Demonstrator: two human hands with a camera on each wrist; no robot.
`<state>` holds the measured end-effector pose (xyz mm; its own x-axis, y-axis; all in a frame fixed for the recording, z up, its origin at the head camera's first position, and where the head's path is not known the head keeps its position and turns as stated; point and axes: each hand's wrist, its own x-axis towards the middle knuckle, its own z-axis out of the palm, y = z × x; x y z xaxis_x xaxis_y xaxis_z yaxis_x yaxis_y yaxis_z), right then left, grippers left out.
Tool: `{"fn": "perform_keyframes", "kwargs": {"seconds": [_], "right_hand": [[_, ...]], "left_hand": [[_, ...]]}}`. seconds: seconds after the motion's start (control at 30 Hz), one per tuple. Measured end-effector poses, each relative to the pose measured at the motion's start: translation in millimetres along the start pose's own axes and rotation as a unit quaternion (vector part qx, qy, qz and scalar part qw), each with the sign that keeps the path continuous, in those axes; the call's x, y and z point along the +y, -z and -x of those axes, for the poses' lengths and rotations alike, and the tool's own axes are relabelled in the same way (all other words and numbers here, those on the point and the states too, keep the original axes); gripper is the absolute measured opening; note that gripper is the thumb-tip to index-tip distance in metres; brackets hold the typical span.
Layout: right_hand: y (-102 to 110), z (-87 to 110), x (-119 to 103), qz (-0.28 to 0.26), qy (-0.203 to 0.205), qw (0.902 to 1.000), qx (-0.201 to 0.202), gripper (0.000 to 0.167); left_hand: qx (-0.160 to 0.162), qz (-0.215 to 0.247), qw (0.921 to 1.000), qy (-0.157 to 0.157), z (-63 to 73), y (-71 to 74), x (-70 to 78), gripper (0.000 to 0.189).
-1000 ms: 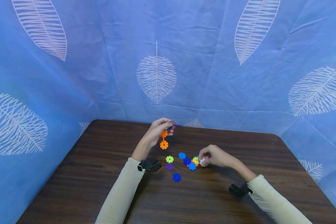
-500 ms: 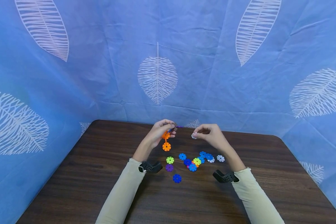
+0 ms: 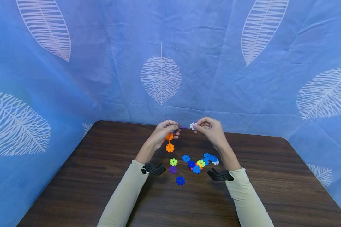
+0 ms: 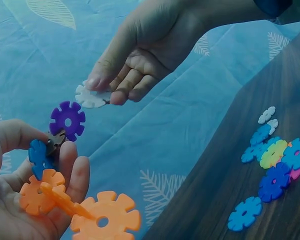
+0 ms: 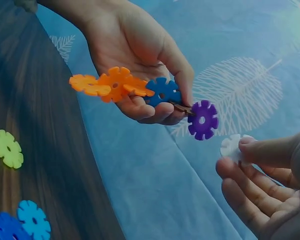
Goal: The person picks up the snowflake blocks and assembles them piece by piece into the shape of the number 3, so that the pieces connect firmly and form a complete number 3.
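My left hand [image 3: 160,135] holds a chain of interlocking notched plastic discs above the table's far side. Its thumb and index finger pinch a brown disc [image 4: 55,142], seen nearly edge-on. A purple disc [image 5: 203,120] sticks out from the brown one towards the right hand. On the other side come a blue disc [image 5: 162,92] and three orange discs [image 4: 106,219], the end one hanging lowest. My right hand [image 3: 215,134] pinches a white disc [image 5: 232,147] between thumb and fingers. In the right wrist view a small gap separates the white disc from the purple one.
Loose discs lie on the dark wooden table [image 3: 102,189]: yellow-green [image 3: 173,162], purple [image 3: 173,170] and dark blue [image 3: 180,180]. A mixed cluster [image 3: 197,169] with blue, yellow and white discs sits to their right. Behind the table hangs a blue leaf-patterned cloth [image 3: 116,63].
My right hand has lifted from the disc cluster with the white disc and moved up and left, close to the chain's purple end. The left hand stays nearly still.
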<state>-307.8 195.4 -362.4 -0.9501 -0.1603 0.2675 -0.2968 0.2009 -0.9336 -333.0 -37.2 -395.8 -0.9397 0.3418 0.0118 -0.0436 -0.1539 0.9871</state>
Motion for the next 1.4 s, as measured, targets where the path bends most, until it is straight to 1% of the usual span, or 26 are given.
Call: {"fn": "perform_keyframes", "kwargs": {"seconds": [0.17, 0.4, 0.53, 0.7, 0.83, 1.0, 1.17, 1.4], "right_hand": [[-3, -0.6, 4, -0.039, -0.009, 0.9991, -0.014, 0.021], [-6, -0.8, 7, -0.052, -0.012, 0.9985, -0.016, 0.022], [-8, -0.7, 7, -0.046, -0.017, 0.9987, -0.015, 0.024], [-10, 0.2, 7, -0.035, -0.02, 0.9991, -0.013, 0.025], [-10, 1.6, 8, -0.024, -0.017, 0.9995, -0.008, 0.025], [-12, 3.1, 8, -0.01, -0.01, 0.9999, 0.0, 0.027], [-12, 3.2, 8, -0.006, -0.009, 0.9999, 0.006, 0.028], [-7, 3.2, 6, 0.002, -0.01, 0.9998, -0.019, 0.027]], "left_hand": [[0.004, 0.005, 1.0, -0.005, -1.5, 0.6, -1.2, 0.015], [0.01, 0.005, 0.9999, -0.007, -3.3, 2.0, -2.4, 0.017], [0.007, 0.003, 0.9999, -0.009, -3.0, 1.7, -1.7, 0.017], [-0.011, 0.012, 0.9998, -0.011, -1.2, 0.1, -1.4, 0.019], [-0.024, 0.011, 0.9997, 0.0, 0.1, -2.6, -1.3, 0.025], [-0.034, -0.004, 0.9993, 0.017, 0.5, -6.1, -1.4, 0.037], [-0.025, -0.017, 0.9994, 0.019, -0.1, -7.3, -2.5, 0.042], [-0.006, -0.011, 0.9998, 0.016, 0.8, -5.4, -2.7, 0.034]]}}
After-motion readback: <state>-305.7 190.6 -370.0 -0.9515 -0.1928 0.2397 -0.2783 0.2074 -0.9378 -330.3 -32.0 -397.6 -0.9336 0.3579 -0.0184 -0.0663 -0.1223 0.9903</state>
